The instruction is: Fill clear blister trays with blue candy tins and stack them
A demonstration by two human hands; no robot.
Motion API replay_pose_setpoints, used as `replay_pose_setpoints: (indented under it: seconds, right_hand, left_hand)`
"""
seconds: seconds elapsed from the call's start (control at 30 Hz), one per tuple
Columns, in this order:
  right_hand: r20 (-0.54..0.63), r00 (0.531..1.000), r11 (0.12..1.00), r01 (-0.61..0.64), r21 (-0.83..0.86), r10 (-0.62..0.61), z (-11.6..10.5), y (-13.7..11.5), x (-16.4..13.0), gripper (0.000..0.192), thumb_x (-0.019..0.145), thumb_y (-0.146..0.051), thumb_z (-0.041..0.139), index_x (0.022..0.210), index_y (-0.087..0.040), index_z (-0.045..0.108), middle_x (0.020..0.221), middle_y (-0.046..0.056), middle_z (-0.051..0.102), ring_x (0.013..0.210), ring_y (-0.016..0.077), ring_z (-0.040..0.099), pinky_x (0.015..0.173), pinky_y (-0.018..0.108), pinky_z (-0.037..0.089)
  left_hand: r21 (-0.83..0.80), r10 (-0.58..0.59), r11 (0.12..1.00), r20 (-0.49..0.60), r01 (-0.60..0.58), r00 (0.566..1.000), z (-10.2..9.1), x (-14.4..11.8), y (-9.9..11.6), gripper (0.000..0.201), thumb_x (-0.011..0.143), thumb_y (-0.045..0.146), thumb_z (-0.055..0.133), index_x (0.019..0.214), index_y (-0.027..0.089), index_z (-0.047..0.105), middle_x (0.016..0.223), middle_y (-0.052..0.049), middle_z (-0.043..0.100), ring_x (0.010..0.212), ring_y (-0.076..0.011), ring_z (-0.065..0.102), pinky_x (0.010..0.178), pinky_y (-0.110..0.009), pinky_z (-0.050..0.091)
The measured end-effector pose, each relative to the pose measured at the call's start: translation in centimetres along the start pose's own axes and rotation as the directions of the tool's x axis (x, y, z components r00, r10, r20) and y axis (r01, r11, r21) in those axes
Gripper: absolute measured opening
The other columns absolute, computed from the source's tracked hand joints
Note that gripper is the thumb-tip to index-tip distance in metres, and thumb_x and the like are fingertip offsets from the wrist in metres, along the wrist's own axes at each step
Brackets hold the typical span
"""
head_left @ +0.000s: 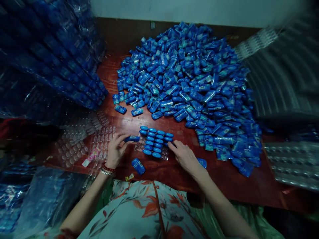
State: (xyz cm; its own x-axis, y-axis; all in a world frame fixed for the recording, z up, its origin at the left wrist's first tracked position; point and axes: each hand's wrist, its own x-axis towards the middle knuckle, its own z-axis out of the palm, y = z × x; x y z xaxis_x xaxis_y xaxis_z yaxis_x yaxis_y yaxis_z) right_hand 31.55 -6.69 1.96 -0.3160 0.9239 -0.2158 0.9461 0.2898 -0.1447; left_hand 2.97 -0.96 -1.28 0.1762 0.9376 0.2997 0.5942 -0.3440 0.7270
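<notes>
A clear plastic tray (pixel 164 153) lies on the table in front of me, its cavities partly filled with blue rounded packs (pixel 154 141) standing in rows. Between the thumb and fingers of my left hand (pixel 116 149) is a blue wrapped pack (pixel 132 138), held just left of the tray. My right hand (pixel 184 156) reaches to the tray's right side, its fingertips closed on a blue pack at the row's end, mostly hidden by the fingers. One loose blue pack (pixel 138 166) lies nearer to me, and another (pixel 202 162) shows beyond my right forearm.
A large heap of blue wrapped packs (pixel 184 76) covers the table's back and right. Empty clear trays (pixel 74 146) lie at left, below tall stacks of filled trays (pixel 57 66). More clear trays (pixel 294 162) stand at right. A wall (pixel 179 11) is behind the table.
</notes>
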Motion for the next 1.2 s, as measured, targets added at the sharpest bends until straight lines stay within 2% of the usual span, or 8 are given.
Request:
replay_pose_setpoints:
  seconds: [0.23, 0.37, 0.5, 0.63, 0.77, 0.87, 1.03, 1.2]
  right_hand:
    - [0.136, 0.982, 0.987, 0.14, -0.074, -0.129, -2.1, -0.6, 1.8, 0.036, 0.087, -0.005, 0.034, 0.115, -0.02, 0.052, 0.105, 0.009, 0.056, 0.092, 0.0183, 0.052, 0.077, 0.03, 0.044]
    - [0.11, 0.986, 0.986, 0.134, -0.101, -0.123, -1.6, -0.4, 1.9, 0.036, 0.088, -0.007, 0.035, 0.117, -0.018, 0.053, 0.1, 0.011, 0.057, 0.089, 0.0189, 0.053, 0.074, 0.03, 0.043]
    - [0.017, 0.995, 0.985, 0.102, -0.14, -0.101, -0.3, 0.3, 1.8, 0.041, 0.088, -0.009, 0.038, 0.126, -0.019, 0.05, 0.099, 0.011, 0.059, 0.085, 0.0191, 0.056, 0.073, 0.03, 0.043]
    - [-0.188, 0.982, 0.999, 0.019, -0.045, -0.028, 1.1, 1.0, 0.4, 0.042, 0.091, -0.017, 0.039, 0.132, -0.025, 0.047, 0.093, 0.008, 0.062, 0.079, 0.0165, 0.058, 0.072, 0.027, 0.043]
    - [-0.417, 0.844, 0.927, -0.218, 0.306, 0.336, 2.4, 2.9, -3.8, 0.038, 0.093, -0.025, 0.035, 0.127, -0.022, 0.052, 0.096, 0.006, 0.063, 0.085, 0.0159, 0.059, 0.079, 0.028, 0.045]
    - [-0.329, 0.778, 0.825, -0.4, 0.398, 0.536, 3.4, 5.0, -7.9, 0.036, 0.092, -0.036, 0.036, 0.115, -0.021, 0.059, 0.101, 0.008, 0.063, 0.093, 0.0202, 0.059, 0.081, 0.033, 0.047]
    - [-0.085, 0.831, 0.812, -0.508, 0.289, 0.55, 5.6, 6.3, -11.3, 0.042, 0.088, -0.047, 0.041, 0.12, -0.022, 0.051, 0.102, 0.009, 0.057, 0.085, 0.0226, 0.06, 0.062, 0.032, 0.049]
    - [-0.058, 0.896, 0.831, -0.382, 0.405, 0.44, 5.9, 3.4, -8.6, 0.029, 0.086, -0.045, 0.048, 0.1, -0.02, 0.054, 0.092, 0.006, 0.054, 0.074, 0.0198, 0.059, 0.06, 0.03, 0.048]
  left_hand:
    - [0.079, 0.312, 0.938, 0.225, -0.337, 0.923, 2.5, 0.8, -0.1, 0.038, 0.09, 0.018, 0.043, 0.128, 0.02, 0.044, 0.105, -0.009, 0.058, 0.095, -0.0169, 0.058, 0.081, -0.032, 0.051]
    - [0.133, 0.512, 0.807, 0.328, -0.576, 0.794, 2.2, 1.7, -0.1, 0.031, 0.092, 0.012, 0.035, 0.12, 0.015, 0.049, 0.1, -0.01, 0.06, 0.094, -0.0173, 0.056, 0.079, -0.032, 0.052]
    - [0.112, 0.54, 0.75, 0.464, -0.651, 0.702, 2.1, 2.7, 0.2, 0.029, 0.093, 0.015, 0.033, 0.113, 0.013, 0.053, 0.1, -0.012, 0.06, 0.095, -0.019, 0.055, 0.08, -0.034, 0.051]
    - [0.109, 0.487, 0.788, 0.493, -0.606, 0.721, 2.7, 3.3, 0.3, 0.031, 0.093, 0.016, 0.033, 0.113, 0.013, 0.055, 0.103, -0.013, 0.059, 0.095, -0.02, 0.053, 0.08, -0.037, 0.05]
    - [0.209, 0.35, 0.874, 0.356, -0.439, 0.866, 2.2, 2.0, 0.8, 0.034, 0.089, 0.018, 0.041, 0.121, 0.022, 0.053, 0.122, -0.013, 0.051, 0.112, -0.025, 0.046, 0.092, -0.046, 0.042]
    - [0.22, 0.2, 0.948, 0.154, -0.231, 0.968, 1.1, -0.7, 1.5, 0.031, 0.089, 0.021, 0.046, 0.118, 0.022, 0.054, 0.112, -0.011, 0.054, 0.104, -0.0226, 0.051, 0.088, -0.04, 0.044]
    - [0.205, -0.027, 0.976, 0.445, -0.073, 0.895, 0.4, -5.3, 2.2, 0.028, 0.089, 0.034, 0.048, 0.113, 0.02, 0.052, 0.099, -0.007, 0.057, 0.09, -0.0196, 0.056, 0.079, -0.033, 0.048]
    - [0.277, -0.188, 0.96, 0.497, 0.051, 0.847, 2.0, -6.8, 1.4, 0.047, 0.078, 0.045, 0.061, 0.112, 0.016, 0.049, 0.096, -0.008, 0.055, 0.086, -0.0226, 0.057, 0.074, -0.036, 0.049]
